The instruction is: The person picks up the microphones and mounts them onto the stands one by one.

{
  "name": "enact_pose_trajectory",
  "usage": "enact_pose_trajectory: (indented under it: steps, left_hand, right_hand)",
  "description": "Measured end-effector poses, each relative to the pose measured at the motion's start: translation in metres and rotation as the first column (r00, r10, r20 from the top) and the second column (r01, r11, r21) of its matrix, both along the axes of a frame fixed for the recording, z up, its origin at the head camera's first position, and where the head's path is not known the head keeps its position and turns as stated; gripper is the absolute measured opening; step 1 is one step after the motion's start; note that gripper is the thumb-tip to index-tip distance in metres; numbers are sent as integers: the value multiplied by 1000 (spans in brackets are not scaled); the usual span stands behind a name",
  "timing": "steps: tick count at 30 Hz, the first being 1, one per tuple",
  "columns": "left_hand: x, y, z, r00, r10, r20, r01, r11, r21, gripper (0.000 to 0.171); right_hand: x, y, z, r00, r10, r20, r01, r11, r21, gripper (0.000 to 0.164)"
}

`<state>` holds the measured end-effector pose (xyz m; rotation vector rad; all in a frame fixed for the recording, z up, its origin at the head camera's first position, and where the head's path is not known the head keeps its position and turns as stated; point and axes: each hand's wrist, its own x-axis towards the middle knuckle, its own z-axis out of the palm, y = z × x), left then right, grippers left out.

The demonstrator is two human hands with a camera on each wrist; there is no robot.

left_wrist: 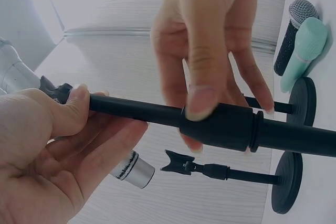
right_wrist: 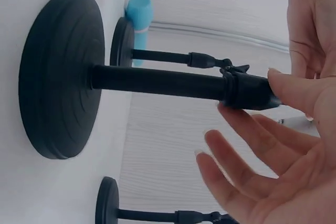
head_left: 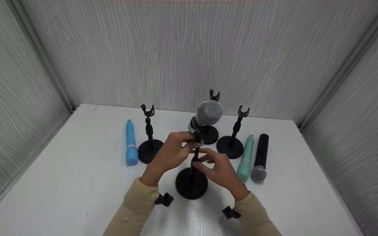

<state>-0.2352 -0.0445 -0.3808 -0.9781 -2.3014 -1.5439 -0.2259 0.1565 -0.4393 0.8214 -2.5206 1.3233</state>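
Observation:
A black desktop microphone stand point(head_left: 191, 188) stands upright at the front middle of the table. A silver microphone point(head_left: 210, 113) sits tilted in its clip, mesh head up and to the right. High on the thin pole, just below the clip, my left hand point(head_left: 172, 152) pinches it between thumb and fingers. Lower down, my right hand point(head_left: 220, 168) grips the thicker collar point(left_wrist: 226, 127), thumb on one side and index finger on the other. The remaining right fingers spread away from the pole, as the right wrist view shows.
Three more black stands, left point(head_left: 150, 152), back point(head_left: 209, 135) and right point(head_left: 230, 147), have bare clips. A blue microphone point(head_left: 131, 144) lies at left. A mint-green microphone point(head_left: 246, 160) and a black one point(head_left: 262, 155) lie at right. Wood-grain walls point(head_left: 176, 49) enclose the table.

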Motion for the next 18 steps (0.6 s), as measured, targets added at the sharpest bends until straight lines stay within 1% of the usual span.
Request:
enact_pose_trajectory:
  steps: [2, 3, 5, 8, 10, 13, 15, 18]
  left_hand:
    - [1, 1, 0, 1000, 3, -4, -3, 1000, 1, 13]
    - [1, 1, 0, 1000, 3, -8, -3, 1000, 3, 13]
    - [1, 1, 1, 1000, 2, -14, -2, 1000, 7, 12]
    - [0, 2, 1, 999, 12, -30, -12, 1000, -1, 13]
    - [0, 2, 1, 999, 16, -30, -16, 1000, -4, 13]
    - [-1, 2, 0, 999, 15, -31, -15, 1000, -1, 12]
    - [-1, 2, -1, 1000, 4, -23, -4, 1000, 9, 11]
    - [-1, 1, -1, 1000, 0, -18, 0, 1000, 16, 10]
  right_hand:
    - [1, 1, 0, 1000, -21, 3, 21, 1000, -14, 36]
    - [1, 2, 0, 1000, -11, 16, 12, 999, -31, 37]
    - [0, 1, 0, 996, 47, 76, -40, 995, -89, 39]
    - [-1, 1, 0, 974, 160, 161, -132, 977, -167, 45]
    - [-1, 1, 0, 965, 190, 181, -157, 971, -181, 46]
    - [0, 1, 2, 975, 168, 146, -149, 980, -133, 45]
    - [1, 2, 2, 985, 136, 108, -126, 988, -94, 43]
    - [2, 3, 4, 993, 98, 67, -94, 994, -62, 41]
